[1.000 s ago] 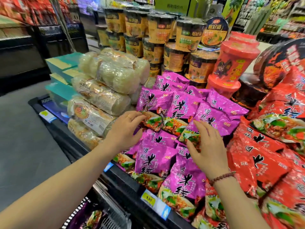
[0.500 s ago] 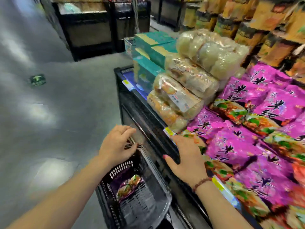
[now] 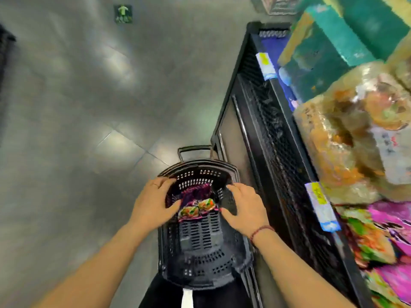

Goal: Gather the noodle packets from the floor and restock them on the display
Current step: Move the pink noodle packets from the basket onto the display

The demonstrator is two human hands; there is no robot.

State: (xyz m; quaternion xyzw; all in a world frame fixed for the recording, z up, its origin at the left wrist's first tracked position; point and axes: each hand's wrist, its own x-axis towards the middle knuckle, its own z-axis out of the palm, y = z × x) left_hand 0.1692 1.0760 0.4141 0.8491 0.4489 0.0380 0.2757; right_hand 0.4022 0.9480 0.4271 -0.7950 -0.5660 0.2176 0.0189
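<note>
Both hands were down in a black basket [image 3: 200,168] that stood on the floor [image 3: 66,107]. The left hand [image 3: 153,205] lay over the basket's left rim with its fingers loosely spread. The right hand [image 3: 244,210] hung inside the opposite wall, also spread and relaxed. Neither had closed on anything. Between the two thumbs lay the purple noodle packets [image 3: 196,205], a small bunch, crumpled against the far end of the basket. The blur hid whether either thumb touched them, and I could not count them.

To the right of the right hand, and above it, rose the black mesh front of the display [image 3: 278,130]. A price tag [image 3: 320,201] sat on its edge. Beyond that lay a spread of matching purple packets [image 3: 395,230], with clear bags of pale noodles [image 3: 355,134] and teal boxes [image 3: 333,41] further away from the hands.

The job looked well advanced. The stretch of floor to the left of the left hand showed no loose packets, and the purple section already looked fairly full. What was left, by my reading, was this last bunch: take hold, lift it up to the right and lay it with the others.
</note>
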